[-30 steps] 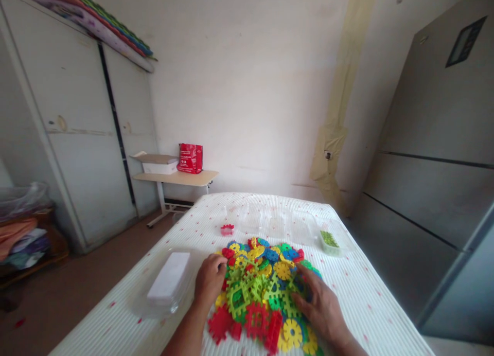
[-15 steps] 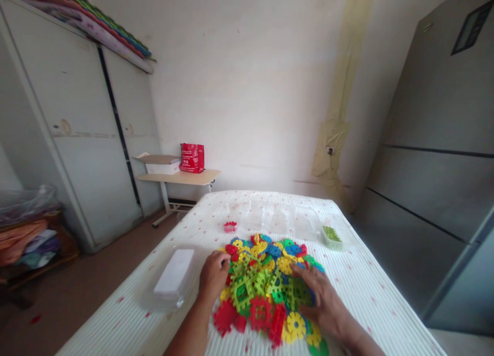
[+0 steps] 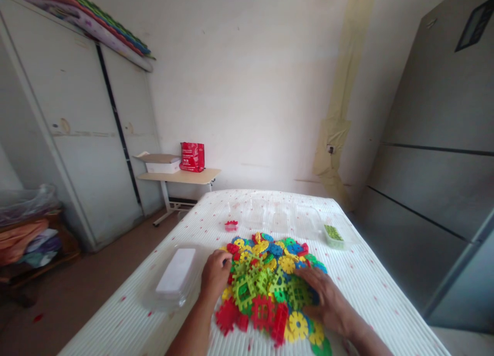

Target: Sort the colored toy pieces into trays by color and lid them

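A heap of plastic building pieces (image 3: 266, 261) lies on the near half of the table, mixing toothed squares and notched discs. At its left edge is my left hand (image 3: 216, 274), fingers curled inward; whatever they may hold is hidden. My right hand (image 3: 326, 300) rests over the right side of the heap, its fingers spread and thumb apart, touching the pieces. Between the hands are lime-green lattice squares (image 3: 244, 290). Closer to me lie a red lattice square (image 3: 263, 313) and a yellow notched disc (image 3: 298, 325).
A clear container with a white block (image 3: 176, 271) stands left of my left hand. Beyond the heap are a small clear box of green pieces (image 3: 334, 235), some red pieces (image 3: 231, 226) and transparent containers (image 3: 278, 217). A side table (image 3: 181, 177) carries a red bag (image 3: 192, 157).
The view has shifted very slightly, so the heap and hands appear a little farther right. Both hands keep nearly the same place and pose over the pieces.
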`<control>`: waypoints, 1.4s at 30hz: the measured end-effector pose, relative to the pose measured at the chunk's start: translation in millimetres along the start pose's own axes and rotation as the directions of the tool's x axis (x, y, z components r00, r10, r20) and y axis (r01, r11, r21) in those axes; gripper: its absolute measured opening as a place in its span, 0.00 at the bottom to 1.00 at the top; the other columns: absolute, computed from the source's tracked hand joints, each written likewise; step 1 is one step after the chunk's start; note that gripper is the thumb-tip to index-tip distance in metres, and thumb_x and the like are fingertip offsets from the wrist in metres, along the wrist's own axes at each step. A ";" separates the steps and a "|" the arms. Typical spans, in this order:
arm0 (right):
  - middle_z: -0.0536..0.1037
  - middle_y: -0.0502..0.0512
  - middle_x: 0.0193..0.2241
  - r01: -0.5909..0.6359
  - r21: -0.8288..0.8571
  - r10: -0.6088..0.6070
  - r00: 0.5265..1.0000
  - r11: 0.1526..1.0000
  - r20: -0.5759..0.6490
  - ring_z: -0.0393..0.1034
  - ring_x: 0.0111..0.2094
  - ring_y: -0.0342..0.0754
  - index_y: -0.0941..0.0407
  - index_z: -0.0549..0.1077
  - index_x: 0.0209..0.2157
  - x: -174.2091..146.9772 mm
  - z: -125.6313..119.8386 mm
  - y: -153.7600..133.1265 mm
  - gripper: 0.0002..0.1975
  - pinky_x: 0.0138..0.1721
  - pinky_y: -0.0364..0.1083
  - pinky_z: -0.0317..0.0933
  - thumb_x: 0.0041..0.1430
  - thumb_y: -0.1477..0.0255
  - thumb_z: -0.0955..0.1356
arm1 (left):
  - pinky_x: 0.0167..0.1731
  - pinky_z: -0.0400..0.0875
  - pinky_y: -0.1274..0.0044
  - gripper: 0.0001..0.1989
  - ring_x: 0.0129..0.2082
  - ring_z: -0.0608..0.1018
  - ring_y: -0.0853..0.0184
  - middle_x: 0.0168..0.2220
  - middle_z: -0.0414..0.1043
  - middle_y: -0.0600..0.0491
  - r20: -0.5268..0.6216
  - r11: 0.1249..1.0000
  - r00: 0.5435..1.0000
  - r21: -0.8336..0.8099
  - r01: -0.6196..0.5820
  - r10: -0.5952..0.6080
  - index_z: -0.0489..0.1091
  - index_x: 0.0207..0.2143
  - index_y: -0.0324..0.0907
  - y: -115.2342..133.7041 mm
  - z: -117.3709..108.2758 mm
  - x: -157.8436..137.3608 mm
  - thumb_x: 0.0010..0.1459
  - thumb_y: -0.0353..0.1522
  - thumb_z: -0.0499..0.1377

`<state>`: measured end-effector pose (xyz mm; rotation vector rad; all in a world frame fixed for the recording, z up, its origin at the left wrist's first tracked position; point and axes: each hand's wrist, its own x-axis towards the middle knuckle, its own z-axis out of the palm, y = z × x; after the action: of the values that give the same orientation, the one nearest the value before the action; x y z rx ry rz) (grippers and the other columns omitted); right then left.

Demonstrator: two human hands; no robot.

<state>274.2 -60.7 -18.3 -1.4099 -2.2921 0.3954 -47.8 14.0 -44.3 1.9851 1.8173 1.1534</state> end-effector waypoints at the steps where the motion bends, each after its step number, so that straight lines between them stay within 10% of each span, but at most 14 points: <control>1: 0.63 0.58 0.55 -0.002 0.005 0.002 1.000 1.000 0.005 0.52 0.57 0.59 0.51 0.61 0.56 -0.6 0.1 1.9 0.34 0.56 0.59 0.45 0.45 0.66 0.68 | 0.41 0.63 0.77 0.09 0.36 0.71 0.69 0.33 0.71 0.53 0.002 1.000 1.000 0.003 0.001 -0.001 0.71 0.28 0.42 0.0 -0.1 0.1 0.50 0.26 0.51; 25: 0.60 0.55 0.57 -0.020 0.009 0.019 0.996 1.000 0.093 0.49 0.58 0.58 0.50 0.56 0.58 -4.1 -3.1 1.1 0.36 0.57 0.57 0.45 0.45 0.71 0.66 | 0.41 0.64 0.77 0.09 0.37 0.72 0.68 0.33 0.72 0.52 -0.006 1.000 1.000 -0.010 -0.016 0.016 0.71 0.28 0.42 -7.9 3.7 3.1 0.49 0.27 0.52; 42: 0.69 0.62 0.48 0.015 -0.099 -0.028 0.991 0.995 -0.134 0.61 0.50 0.57 0.56 0.65 0.51 -2.5 -24.1 -17.4 0.27 0.50 0.54 0.57 0.45 0.71 0.65 | 0.42 0.65 0.76 0.09 0.37 0.73 0.67 0.33 0.73 0.52 -0.006 0.999 1.000 -0.032 -0.030 0.030 0.72 0.28 0.42 -9.4 3.3 4.7 0.49 0.30 0.51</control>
<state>273.5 -70.1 10.0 -1.4116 -2.2418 0.1766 -52.9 21.5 -50.5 1.9997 1.7665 1.1899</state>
